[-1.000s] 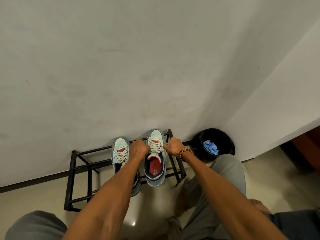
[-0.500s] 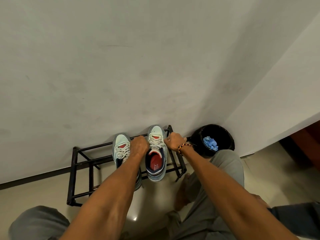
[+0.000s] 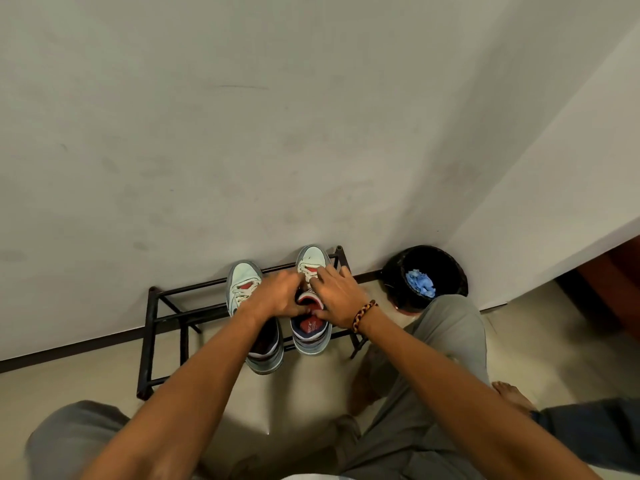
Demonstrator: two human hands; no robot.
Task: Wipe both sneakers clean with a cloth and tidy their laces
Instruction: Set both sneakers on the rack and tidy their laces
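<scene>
Both sneakers on black rack [image 3: 180, 315], lower centre. Left hand [image 3: 277, 299] and right hand [image 3: 337, 296] over right sneaker [image 3: 311, 265] laces, grip unclear. Left sneaker [image 3: 242, 282] waiting. Blue cloth [image 3: 419, 284] in bin [image 3: 391, 271]; wiping looks finished.

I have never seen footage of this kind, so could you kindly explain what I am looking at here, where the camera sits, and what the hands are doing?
There is no machine: a person wears a wide-angle camera on the head, looking down at their own two bare arms. Two pale blue sneakers with white laces, the left sneaker and the right sneaker, sit on a low black metal shoe rack against the wall. Both hands work at the right sneaker's laces: the left hand is curled at the tongue, the right hand lies with fingers spread over the lacing. What exactly they pinch is hidden. A crumpled blue cloth lies in a round black bin beside the rack.
</scene>
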